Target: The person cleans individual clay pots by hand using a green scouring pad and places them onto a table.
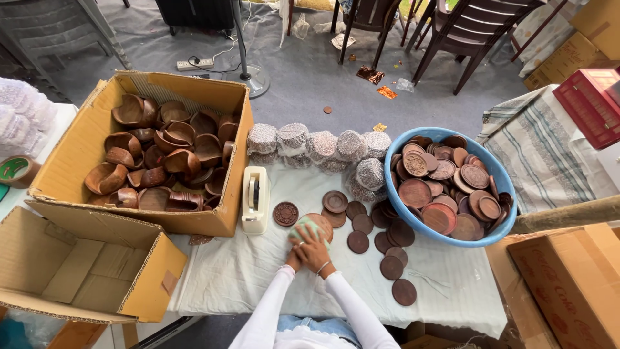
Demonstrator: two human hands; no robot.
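**Hands on a wrapped wooden disc at the cloth-covered table**

Both hands, right hand [314,252] over left hand [295,258], press a pale green cloth [309,228] onto a round wooden disc [321,225] near the table [239,271] front; the fingers curl around it. Flat brown discs [391,266] lie scattered beside it. A blue bowl [500,171] holds carved lids; a cardboard box [77,148] holds smooth wooden cups. Grey carpet [303,71] lies beyond.

A table [245,278] draped in white cloth carries a tape dispenser [256,199], with a cardboard box [84,139] just left of it and loose wooden discs [381,249], wrapped bundles [323,147] and a blue basin [500,236] to its right.
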